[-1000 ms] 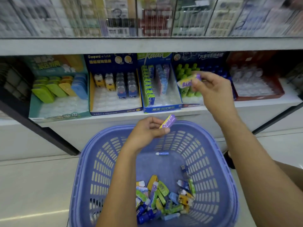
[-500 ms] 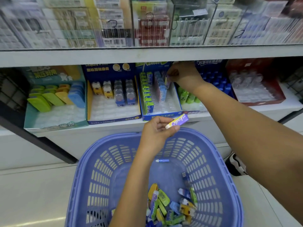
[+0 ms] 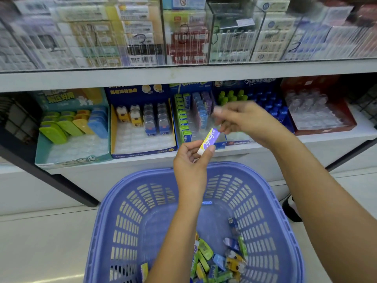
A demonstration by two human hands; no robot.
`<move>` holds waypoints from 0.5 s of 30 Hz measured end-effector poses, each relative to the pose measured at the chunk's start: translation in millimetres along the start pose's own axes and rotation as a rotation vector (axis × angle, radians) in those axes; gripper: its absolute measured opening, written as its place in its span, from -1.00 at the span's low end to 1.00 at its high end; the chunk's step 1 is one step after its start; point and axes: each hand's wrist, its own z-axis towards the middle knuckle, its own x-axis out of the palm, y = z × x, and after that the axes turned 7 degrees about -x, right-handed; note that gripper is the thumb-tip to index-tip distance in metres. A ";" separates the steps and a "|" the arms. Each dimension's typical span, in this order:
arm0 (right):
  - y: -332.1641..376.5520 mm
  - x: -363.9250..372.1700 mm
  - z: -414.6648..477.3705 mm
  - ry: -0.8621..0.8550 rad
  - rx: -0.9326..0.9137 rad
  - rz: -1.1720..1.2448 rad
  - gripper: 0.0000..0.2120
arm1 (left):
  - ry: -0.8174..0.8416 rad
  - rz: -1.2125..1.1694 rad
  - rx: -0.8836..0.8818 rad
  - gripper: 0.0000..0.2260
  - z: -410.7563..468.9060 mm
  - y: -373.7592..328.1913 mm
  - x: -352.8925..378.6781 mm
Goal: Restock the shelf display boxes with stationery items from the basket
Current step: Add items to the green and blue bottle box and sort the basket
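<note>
Now that the right hand [image 3: 244, 119] has come back out of the blue cardboard display box [image 3: 193, 86], one little pack must sit in there, so one more bit of the job looks done. Half a second ago this hand was deep inside the box, at the row of purple packs. A second ago it had a purple pack in its fingers. Now its grip is loose, with thumb and fingers apart, and I see nothing in it. It is blurry, though.

The left hand [image 3: 191, 160] holds the next one, a small purple and yellow paper-wrapped pack [image 3: 208, 140]. Its grip pinches the bottom end, thumb on one side and fingers on the other. The pack tilts up toward 1 o'clock, and its top end is just beside the right hand's fingertips [image 3: 225, 129]. I cannot tell if they touch yet. The pack is higher than before. It was near the basket rim, and now it is in front of the white shelf [image 3: 346, 137] edge, with the box at 12 o'clock.

I think a hand-over comes next. The big purple plastic basket [image 3: 142, 180] sits at 6 o'clock, below the hands. Many bright packs lie heaped at its bottom, so lots of filling is left.
</note>
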 end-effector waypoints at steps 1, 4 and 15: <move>0.4 -2.5 -12.1 0.072 0.027 0.016 -0.87 | -0.008 0.006 0.020 -0.81 -1.1 0.4 0.1; -3.4 -5.3 -27.1 0.119 0.089 0.045 -0.77 | -0.032 -0.003 0.058 -0.81 -3.0 1.0 1.5; -15.4 -12.4 42.7 -0.334 -0.218 -0.384 -0.87 | 0.166 1.086 0.428 -0.44 6.2 16.7 -2.6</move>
